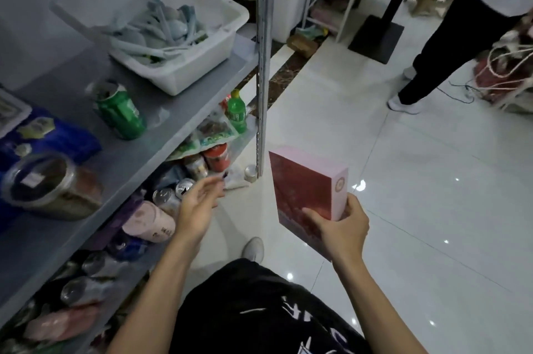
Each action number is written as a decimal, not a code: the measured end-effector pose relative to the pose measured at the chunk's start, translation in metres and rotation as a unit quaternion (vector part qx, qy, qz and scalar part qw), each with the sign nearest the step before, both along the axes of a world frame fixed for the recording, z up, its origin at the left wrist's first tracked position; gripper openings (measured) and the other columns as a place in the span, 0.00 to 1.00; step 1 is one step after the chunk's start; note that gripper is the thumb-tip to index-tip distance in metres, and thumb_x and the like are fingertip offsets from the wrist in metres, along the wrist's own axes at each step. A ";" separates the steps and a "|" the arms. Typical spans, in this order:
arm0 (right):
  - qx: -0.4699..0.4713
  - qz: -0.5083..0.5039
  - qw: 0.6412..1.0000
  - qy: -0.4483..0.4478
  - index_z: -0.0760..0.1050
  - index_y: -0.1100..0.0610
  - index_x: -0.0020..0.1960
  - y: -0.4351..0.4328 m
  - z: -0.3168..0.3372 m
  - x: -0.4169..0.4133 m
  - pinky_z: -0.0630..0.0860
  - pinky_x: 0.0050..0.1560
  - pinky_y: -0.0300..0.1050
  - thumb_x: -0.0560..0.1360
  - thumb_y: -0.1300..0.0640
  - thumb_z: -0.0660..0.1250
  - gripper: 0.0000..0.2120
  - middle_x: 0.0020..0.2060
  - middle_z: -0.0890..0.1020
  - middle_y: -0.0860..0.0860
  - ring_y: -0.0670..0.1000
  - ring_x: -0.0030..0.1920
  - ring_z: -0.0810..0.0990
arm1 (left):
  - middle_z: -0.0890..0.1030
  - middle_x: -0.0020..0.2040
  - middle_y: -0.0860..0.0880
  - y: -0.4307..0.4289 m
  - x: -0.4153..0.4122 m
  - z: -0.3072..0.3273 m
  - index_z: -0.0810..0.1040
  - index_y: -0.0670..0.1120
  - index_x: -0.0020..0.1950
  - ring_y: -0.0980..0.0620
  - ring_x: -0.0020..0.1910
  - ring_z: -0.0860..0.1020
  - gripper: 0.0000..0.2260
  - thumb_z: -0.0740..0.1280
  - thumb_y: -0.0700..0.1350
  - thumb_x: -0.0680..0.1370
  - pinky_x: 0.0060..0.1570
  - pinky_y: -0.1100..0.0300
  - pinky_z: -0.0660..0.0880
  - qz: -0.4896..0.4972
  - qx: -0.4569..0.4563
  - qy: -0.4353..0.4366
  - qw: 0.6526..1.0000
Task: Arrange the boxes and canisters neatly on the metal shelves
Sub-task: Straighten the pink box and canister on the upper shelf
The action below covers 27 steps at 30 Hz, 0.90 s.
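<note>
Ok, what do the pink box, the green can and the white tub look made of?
Pink box: probably cardboard, smooth printed faces, crisp folded edges. Green can: likely thin metal, glossy, with a greyish top. White tub: looks like moulded plastic, slightly translucent walls with a rolled lip.

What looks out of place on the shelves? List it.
The green can on the upper shelf leans askew, its top looking dented. The clear jar lies on its side. Cans on the shelf below lie jumbled.
</note>
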State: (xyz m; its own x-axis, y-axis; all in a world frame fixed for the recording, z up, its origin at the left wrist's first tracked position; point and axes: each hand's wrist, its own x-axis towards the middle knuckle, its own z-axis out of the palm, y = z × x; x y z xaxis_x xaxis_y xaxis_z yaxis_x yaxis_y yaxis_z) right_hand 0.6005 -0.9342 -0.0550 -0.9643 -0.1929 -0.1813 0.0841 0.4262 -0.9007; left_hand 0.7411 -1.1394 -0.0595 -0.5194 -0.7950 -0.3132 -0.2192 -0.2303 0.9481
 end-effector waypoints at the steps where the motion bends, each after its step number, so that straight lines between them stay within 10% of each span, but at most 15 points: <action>1: 0.001 -0.014 1.000 -0.001 0.77 0.49 0.51 -0.005 0.001 -0.009 0.79 0.42 0.41 0.59 0.54 0.85 0.25 0.43 0.83 0.42 0.46 0.45 0.82 | 0.83 0.51 0.48 -0.012 -0.018 0.003 0.80 0.51 0.54 0.53 0.49 0.80 0.06 0.66 0.42 0.80 0.53 0.57 0.75 -0.017 -0.001 0.002 1.000; 12: -0.014 -0.061 0.998 0.003 0.76 0.49 0.50 -0.063 0.003 -0.121 0.79 0.41 0.40 0.58 0.56 0.85 0.25 0.43 0.83 0.44 0.49 0.45 0.83 | 0.83 0.51 0.46 -0.090 -0.159 0.018 0.80 0.50 0.52 0.49 0.49 0.81 0.06 0.66 0.40 0.80 0.56 0.50 0.76 -0.031 -0.026 0.004 0.999; 27: -0.065 0.214 0.974 0.040 0.78 0.52 0.52 -0.179 0.051 -0.305 0.83 0.48 0.54 0.57 0.53 0.85 0.27 0.47 0.84 0.46 0.51 0.48 0.82 | 0.79 0.58 0.52 -0.125 -0.276 0.058 0.68 0.58 0.70 0.65 0.53 0.78 0.22 0.68 0.47 0.78 0.51 0.69 0.73 0.045 -0.068 0.038 0.996</action>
State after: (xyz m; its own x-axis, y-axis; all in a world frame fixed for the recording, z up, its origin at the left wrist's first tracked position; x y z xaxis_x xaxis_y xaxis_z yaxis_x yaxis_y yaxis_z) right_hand 0.2952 -1.1133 -0.0044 -0.8010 -0.5961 -0.0558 -0.1490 0.2888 -0.9457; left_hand 0.4655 -1.2643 -0.0020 -0.4620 -0.8720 -0.1618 -0.1297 -0.1141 0.9850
